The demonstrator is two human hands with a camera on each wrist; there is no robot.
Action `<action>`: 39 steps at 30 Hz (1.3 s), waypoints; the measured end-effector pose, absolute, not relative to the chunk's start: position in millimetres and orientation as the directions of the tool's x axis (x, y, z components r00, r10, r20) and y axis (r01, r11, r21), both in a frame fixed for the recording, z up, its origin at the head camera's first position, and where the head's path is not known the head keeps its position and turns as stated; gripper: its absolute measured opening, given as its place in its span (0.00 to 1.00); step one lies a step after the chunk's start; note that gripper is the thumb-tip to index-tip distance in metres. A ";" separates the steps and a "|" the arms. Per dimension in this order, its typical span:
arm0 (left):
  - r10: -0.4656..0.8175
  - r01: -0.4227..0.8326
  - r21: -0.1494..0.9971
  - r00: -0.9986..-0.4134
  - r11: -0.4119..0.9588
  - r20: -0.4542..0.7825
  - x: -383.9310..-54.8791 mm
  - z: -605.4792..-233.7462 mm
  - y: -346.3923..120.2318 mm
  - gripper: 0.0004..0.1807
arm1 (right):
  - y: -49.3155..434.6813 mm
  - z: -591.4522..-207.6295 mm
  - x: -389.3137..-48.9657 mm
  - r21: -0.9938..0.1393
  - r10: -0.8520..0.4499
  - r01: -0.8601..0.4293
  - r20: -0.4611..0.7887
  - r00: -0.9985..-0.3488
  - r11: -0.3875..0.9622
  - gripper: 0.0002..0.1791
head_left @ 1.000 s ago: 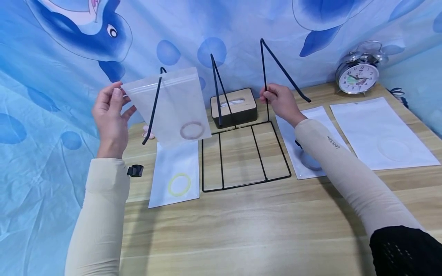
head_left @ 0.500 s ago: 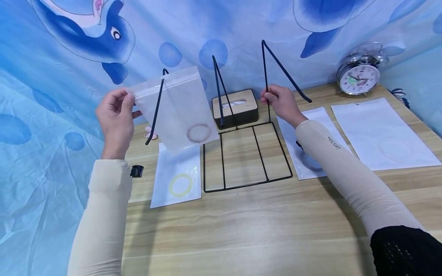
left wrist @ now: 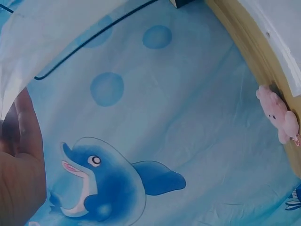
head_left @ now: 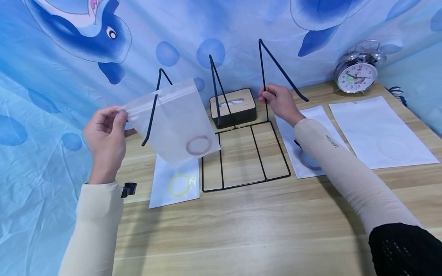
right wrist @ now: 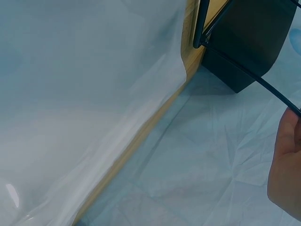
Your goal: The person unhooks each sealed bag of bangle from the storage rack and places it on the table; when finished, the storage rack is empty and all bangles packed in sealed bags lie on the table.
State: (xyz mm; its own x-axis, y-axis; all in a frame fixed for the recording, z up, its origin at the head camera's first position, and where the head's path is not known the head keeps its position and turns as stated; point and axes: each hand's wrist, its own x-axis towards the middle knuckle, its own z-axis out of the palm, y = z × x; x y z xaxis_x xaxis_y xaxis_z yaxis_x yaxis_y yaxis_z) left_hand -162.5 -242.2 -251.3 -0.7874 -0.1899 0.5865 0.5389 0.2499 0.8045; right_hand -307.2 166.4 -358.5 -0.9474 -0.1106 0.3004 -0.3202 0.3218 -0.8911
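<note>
My left hand [head_left: 105, 143] pinches the upper left corner of a translucent zip bag [head_left: 172, 111] between thumb and fingers. A brownish ring shows at the bag's lower right [head_left: 198, 154]. The front rod of the black wire rack's left arm [head_left: 152, 111] passes before the bag, and its rear rod disappears behind it. My right hand [head_left: 281, 101] grips the right upright of the wire rack [head_left: 264, 153] with curled fingers. In the left wrist view the bag [left wrist: 42, 33] hangs above part of the hand [left wrist: 21, 160]. The right wrist view shows the right hand [right wrist: 284, 165] at a rod.
White bags lie flat on the wooden table [head_left: 241, 230]: one with a yellow ring [head_left: 174, 191] at left, two [head_left: 383, 130] at right. Behind the rack stands a tissue box [head_left: 233, 107]; an alarm clock [head_left: 357, 78] is far right. A pink plush toy [left wrist: 277, 115] lies near the edge.
My left hand has drawn downward and a little left, and the zip bag has sunk and tilted with it. The right hand stays on the upright.
</note>
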 end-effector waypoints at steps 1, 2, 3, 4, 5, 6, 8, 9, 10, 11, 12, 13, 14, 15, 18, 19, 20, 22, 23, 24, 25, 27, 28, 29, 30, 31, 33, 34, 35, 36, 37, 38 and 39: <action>-0.184 0.549 0.800 -0.784 0.241 0.593 -159.0 -252.0 -242.6 0.09 | 166.2 -358.4 -307.4 -0.890 -0.110 -0.322 0.302 -0.947 0.323 0.12; -0.179 0.557 0.796 -0.780 0.238 0.599 -155.6 -252.6 -243.0 0.09 | 166.3 -358.3 -307.6 -0.889 -0.109 -0.323 0.304 -0.946 0.325 0.13; -0.177 0.562 0.795 -0.779 0.229 0.602 -152.4 -253.1 -243.3 0.09 | 166.4 -358.3 -307.7 -0.888 -0.108 -0.323 0.305 -0.946 0.326 0.13; -0.170 0.570 0.791 -0.776 0.223 0.607 -149.2 -253.5 -243.6 0.09 | 166.5 -358.3 -307.7 -0.888 -0.107 -0.324 0.305 -0.946 0.328 0.13; -0.168 0.574 0.792 -0.776 0.208 0.607 -146.0 -253.9 -244.0 0.09 | 166.6 -358.4 -307.8 -0.887 -0.107 -0.325 0.307 -0.946 0.329 0.13; -0.167 0.577 0.791 -0.775 0.206 0.609 -142.7 -254.3 -244.3 0.09 | 166.5 -358.5 -307.7 -0.888 -0.108 -0.324 0.306 -0.946 0.326 0.13; -0.166 0.582 0.791 -0.775 0.185 0.609 -136.0 -255.5 -244.7 0.09 | 166.2 -358.5 -307.4 -0.890 -0.110 -0.324 0.305 -0.946 0.322 0.13; -0.164 0.589 0.787 -0.771 0.180 0.615 -132.8 -256.1 -244.9 0.10 | 166.1 -358.5 -307.3 -0.891 -0.111 -0.324 0.305 -0.946 0.319 0.13; -0.163 0.597 0.785 -0.768 0.167 0.619 -129.9 -256.8 -245.0 0.10 | 165.8 -358.4 -307.2 -0.891 -0.112 -0.325 0.305 -0.946 0.316 0.12; -0.163 0.602 0.783 -0.766 0.158 0.622 -127.0 -257.5 -245.1 0.10 | 165.7 -358.5 -307.1 -0.892 -0.113 -0.325 0.305 -0.946 0.314 0.12; -0.162 0.611 0.777 -0.761 0.149 0.629 -124.4 -258.2 -245.2 0.10 | 165.5 -358.7 -307.1 -0.892 -0.113 -0.326 0.306 -0.945 0.312 0.12; -0.158 0.622 0.770 -0.754 0.144 0.638 -122.1 -258.9 -245.3 0.10 | 165.5 -358.9 -307.3 -0.891 -0.113 -0.327 0.307 -0.945 0.315 0.12; -0.154 0.631 0.761 -0.746 0.148 0.648 -119.9 -259.4 -245.6 0.10 | 165.5 -359.1 -307.4 -0.890 -0.113 -0.328 0.307 -0.945 0.317 0.12; -0.151 0.641 0.753 -0.738 0.145 0.658 -117.8 -260.0 -245.7 0.10 | 165.6 -359.4 -307.6 -0.890 -0.112 -0.326 0.306 -0.945 0.319 0.12; -0.150 0.661 0.740 -0.725 0.125 0.672 -110.2 -261.7 -246.3 0.11 | 166.0 -360.6 -308.2 -0.889 -0.115 -0.326 0.305 -0.945 0.321 0.12; -0.151 0.665 0.736 -0.721 0.124 0.676 -107.3 -262.3 -246.5 0.11 | 166.2 -360.9 -308.4 -0.888 -0.117 -0.327 0.306 -0.945 0.322 0.12; -0.154 0.668 0.734 -0.717 0.126 0.679 -104.2 -262.8 -246.6 0.11 | 166.3 -361.0 -308.4 -0.889 -0.119 -0.328 0.306 -0.945 0.321 0.13; -0.164 0.669 0.732 -0.714 0.125 0.681 -98.1 -263.6 -246.7 0.11 | 166.9 -361.2 -308.6 -0.888 -0.124 -0.334 0.311 -0.942 0.316 0.13; -0.167 0.672 0.731 -0.712 0.118 0.682 -95.5 -263.9 -246.6 0.10 | 167.4 -361.3 -308.6 -0.887 -0.125 -0.337 0.313 -0.942 0.316 0.13; -0.169 0.672 0.731 -0.712 0.117 0.682 -93.0 -264.0 -246.5 0.10 | 168.0 -361.3 -308.5 -0.887 -0.125 -0.337 0.314 -0.941 0.315 0.13; -0.169 0.672 0.732 -0.714 0.107 0.680 -90.7 -264.2 -246.0 0.10 | 168.7 -361.6 -308.4 -0.887 -0.125 -0.339 0.315 -0.941 0.313 0.13; -0.169 0.672 0.736 -0.718 0.081 0.675 -86.3 -263.9 -245.5 0.09 | 169.6 -361.3 -308.6 -0.890 -0.122 -0.334 0.311 -0.942 0.310 0.14; -0.171 0.671 0.739 -0.722 0.066 0.671 -84.1 -263.6 -245.1 0.09 | 169.9 -361.3 -308.7 -0.892 -0.121 -0.331 0.309 -0.943 0.307 0.14; -0.173 0.668 0.742 -0.726 0.048 0.665 -81.6 -263.3 -244.8 0.09 | 170.2 -361.4 -308.8 -0.894 -0.121 -0.329 0.306 -0.944 0.305 0.14; -0.180 0.664 0.746 -0.730 0.042 0.659 -78.9 -262.8 -244.5 0.09 | 170.4 -361.5 -308.8 -0.896 -0.121 -0.325 0.302 -0.945 0.303 0.14; -0.185 0.663 0.748 -0.733 0.019 0.655 -76.3 -262.6 -244.3 0.08 | 170.3 -361.4 -308.8 -0.897 -0.122 -0.323 0.300 -0.946 0.302 0.14; -0.203 0.666 0.746 -0.733 -0.014 0.650 -70.4 -261.7 -244.7 0.08 | 169.7 -361.1 -308.5 -0.899 -0.124 -0.317 0.293 -0.948 0.303 0.14; -0.214 0.667 0.745 -0.732 -0.032 0.646 -67.7 -261.3 -245.0 0.08 | 169.3 -360.8 -308.2 -0.898 -0.125 -0.316 0.292 -0.948 0.304 0.14; -0.224 0.667 0.744 -0.733 -0.048 0.642 -64.9 -261.0 -245.5 0.08 | 168.9 -360.4 -307.8 -0.899 -0.124 -0.315 0.291 -0.949 0.305 0.14; -0.237 0.666 0.744 -0.733 -0.061 0.637 -62.3 -260.7 -246.0 0.08 | 168.4 -360.1 -307.5 -0.898 -0.123 -0.315 0.291 -0.949 0.306 0.14; -0.247 0.667 0.740 -0.735 -0.088 0.632 -60.1 -260.6 -246.8 0.08 | 167.9 -359.7 -307.2 -0.898 -0.122 -0.316 0.292 -0.949 0.307 0.13; -0.257 0.666 0.739 -0.735 -0.102 0.627 -57.7 -260.6 -247.8 0.08 | 167.5 -359.2 -307.0 -0.897 -0.122 -0.315 0.291 -0.949 0.308 0.13; -0.265 0.664 0.737 -0.739 -0.127 0.620 -55.5 -261.0 -249.0 0.08 | 166.9 -358.5 -306.8 -0.898 -0.123 -0.315 0.291 -0.949 0.308 0.13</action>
State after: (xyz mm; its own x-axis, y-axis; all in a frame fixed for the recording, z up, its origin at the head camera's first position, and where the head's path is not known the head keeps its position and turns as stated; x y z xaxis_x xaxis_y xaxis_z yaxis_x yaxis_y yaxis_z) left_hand -55.5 -249.0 -261.0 -0.7389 -0.2649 0.6196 0.6636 -0.1271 0.7372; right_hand -306.8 166.9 -358.5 -0.9489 -0.1228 0.2908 -0.3150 0.3080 -0.8977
